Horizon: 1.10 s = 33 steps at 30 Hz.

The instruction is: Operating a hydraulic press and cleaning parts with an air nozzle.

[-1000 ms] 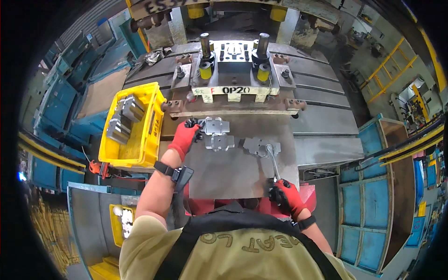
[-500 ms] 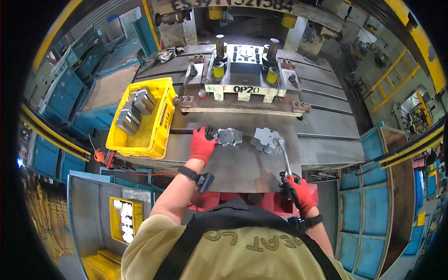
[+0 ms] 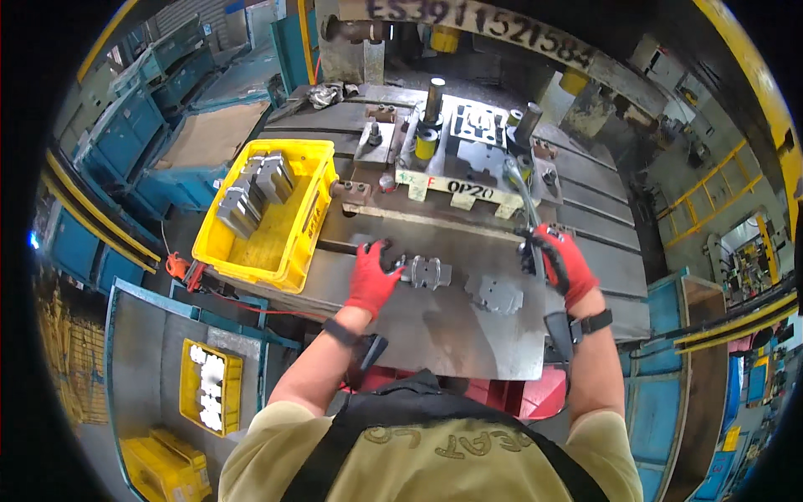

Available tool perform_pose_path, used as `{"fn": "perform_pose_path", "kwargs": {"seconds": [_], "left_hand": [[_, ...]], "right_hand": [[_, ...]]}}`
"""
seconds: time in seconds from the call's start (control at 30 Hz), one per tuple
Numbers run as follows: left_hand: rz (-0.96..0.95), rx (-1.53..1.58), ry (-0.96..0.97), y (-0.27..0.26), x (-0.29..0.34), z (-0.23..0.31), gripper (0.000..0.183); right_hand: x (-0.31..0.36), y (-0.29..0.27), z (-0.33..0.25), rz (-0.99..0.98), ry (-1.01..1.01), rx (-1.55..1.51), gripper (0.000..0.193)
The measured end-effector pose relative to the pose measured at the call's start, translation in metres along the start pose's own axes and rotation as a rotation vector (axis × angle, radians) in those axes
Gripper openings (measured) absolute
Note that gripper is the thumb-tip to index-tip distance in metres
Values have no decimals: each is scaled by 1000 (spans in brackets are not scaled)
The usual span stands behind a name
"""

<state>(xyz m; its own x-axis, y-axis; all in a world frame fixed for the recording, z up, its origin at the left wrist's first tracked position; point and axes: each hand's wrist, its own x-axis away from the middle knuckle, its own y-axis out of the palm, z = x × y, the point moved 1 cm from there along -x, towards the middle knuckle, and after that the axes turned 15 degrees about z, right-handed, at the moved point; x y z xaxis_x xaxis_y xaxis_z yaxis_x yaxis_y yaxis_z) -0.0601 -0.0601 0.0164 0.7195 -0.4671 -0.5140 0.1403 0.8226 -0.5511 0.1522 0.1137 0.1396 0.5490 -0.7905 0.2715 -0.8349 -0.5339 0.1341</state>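
Note:
My right hand [image 3: 565, 261], in a red glove with dark fingers, is closed around the handle of a long metal tool with a rounded tip [image 3: 530, 209]. That tip reaches up to the right front of the die [image 3: 456, 186]. A notched grey plate [image 3: 475, 161] shows beside the tip, over the die's front; whether it hangs from the tool I cannot tell. My left hand [image 3: 374, 272], gloved alike, has thumb and fingers apart at the left end of a small stack of shaped metal plates [image 3: 427, 272]. Another flat notched plate [image 3: 495, 294] lies on the metal table.
A yellow crate [image 3: 288, 266] with several stacked metal parts stands on the table's left. The die has upright posts [image 3: 434, 100] and yellow cylinders [image 3: 426, 144]. Lower left, a smaller yellow bin [image 3: 234, 402] holds white-looking pieces. A blue-framed rack [image 3: 661, 418] stands at right.
My right hand has moved up and forward, carrying the tool from the flat plates on the table to the die. My left hand stays by the stack. The whole view has tilted and shifted.

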Motion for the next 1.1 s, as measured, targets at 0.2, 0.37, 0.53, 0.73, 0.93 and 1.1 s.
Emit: {"fn": "perform_pose_path", "kwargs": {"seconds": [0.2,0.37,0.53,0.73,0.93,1.1], "left_hand": [[-319,698,-709,-49,12,-43,22],[-533,644,-979,-106,39,-70,14],[-500,505,-1098,-132,80,-105,17],[-375,475,-1249,-106,132,-146,17],[-670,-70,-897,-91,132,-137,33],[-836,-315,-573,-88,137,-142,36]], "right_hand": [[-92,-17,-37,-166,-577,624,20],[-142,-24,-40,-170,-714,747,21],[-137,-14,-50,-164,-601,777,19],[-127,3,-44,-11,-52,283,18],[-130,5,-36,52,-197,349,17],[-75,-14,-26,35,-289,31,11]]}}
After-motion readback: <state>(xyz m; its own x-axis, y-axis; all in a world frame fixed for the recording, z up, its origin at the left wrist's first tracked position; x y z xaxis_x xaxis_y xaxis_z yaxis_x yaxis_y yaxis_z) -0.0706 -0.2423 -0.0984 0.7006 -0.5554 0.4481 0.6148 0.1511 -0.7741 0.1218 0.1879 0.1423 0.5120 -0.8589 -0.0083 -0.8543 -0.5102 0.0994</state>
